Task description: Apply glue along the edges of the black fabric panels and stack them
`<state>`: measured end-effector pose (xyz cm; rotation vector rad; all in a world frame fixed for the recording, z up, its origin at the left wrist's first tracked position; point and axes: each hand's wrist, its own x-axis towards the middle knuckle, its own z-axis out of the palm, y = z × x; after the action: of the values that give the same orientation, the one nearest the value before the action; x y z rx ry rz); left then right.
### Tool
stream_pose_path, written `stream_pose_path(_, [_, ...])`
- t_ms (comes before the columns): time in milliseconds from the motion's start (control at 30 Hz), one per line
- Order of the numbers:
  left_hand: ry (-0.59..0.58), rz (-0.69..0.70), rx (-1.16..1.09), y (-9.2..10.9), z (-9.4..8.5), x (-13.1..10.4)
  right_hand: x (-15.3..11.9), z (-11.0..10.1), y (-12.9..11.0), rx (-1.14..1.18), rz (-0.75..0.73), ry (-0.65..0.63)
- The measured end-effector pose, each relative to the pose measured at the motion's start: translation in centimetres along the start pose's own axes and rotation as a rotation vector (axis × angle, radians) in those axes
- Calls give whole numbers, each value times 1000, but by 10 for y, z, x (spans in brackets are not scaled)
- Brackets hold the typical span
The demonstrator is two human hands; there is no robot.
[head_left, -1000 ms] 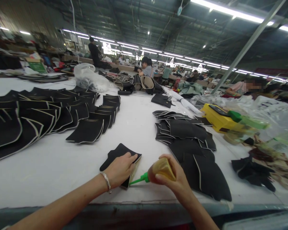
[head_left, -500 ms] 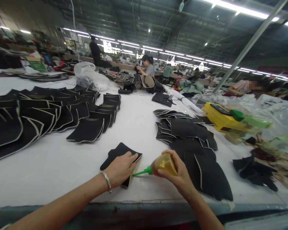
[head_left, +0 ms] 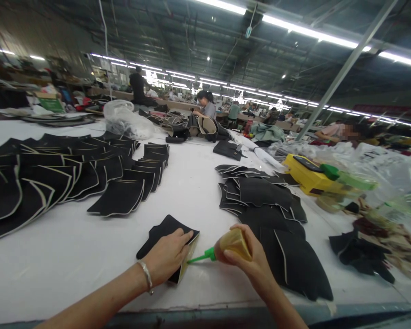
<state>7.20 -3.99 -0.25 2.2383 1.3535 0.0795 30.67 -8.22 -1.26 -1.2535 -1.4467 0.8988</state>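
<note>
The black piece [head_left: 164,230] lies flat on the white worktop [head_left: 99,260], near its front edge, and along its right side there is a yellowish, shiny strip [head_left: 188,259]. The left hand [head_left: 167,256] is placed over this piece with the fingers stretched out, pressing it down and not clenched; a silver bracelet [head_left: 145,275] is on the wrist. The right hand [head_left: 251,256] grasps a bottle [head_left: 233,245] with amber content, held tilted, and its green nozzle [head_left: 203,256] points to the strip; whether the tip touches it, I cannot tell. Just to the right of this hand, more black pieces [head_left: 263,192] with pale edges overlap one another, and many similar black sheets [head_left: 114,196] lie in rows at the left. Farther, a yellow box [head_left: 304,176] stands at the right, and a clear plastic bag [head_left: 125,119] lies behind the rows. Beyond it, a co-worker [head_left: 208,108] handles dark items.
</note>
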Motion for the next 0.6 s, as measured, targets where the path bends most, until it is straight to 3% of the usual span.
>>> stream_pose_path(133, [-1,-3,-3,0,-1,1,-1,3,-2,146,78,109])
stream_pose_path(233, [12,9,-13,-1,-1,2,4,1,-6,-1,15,192])
stream_pose_path(433, [20,-4,-16,0,-1,1,3,2,-10,-178,-61,199])
stream_pose_path(500, [29,-4,-20,0,0,2,-1,5,-9,-112,-19,166])
stream_pose_path(600, [52,-3,-57,-2,-1,4,-4,10,-4,203,136,97])
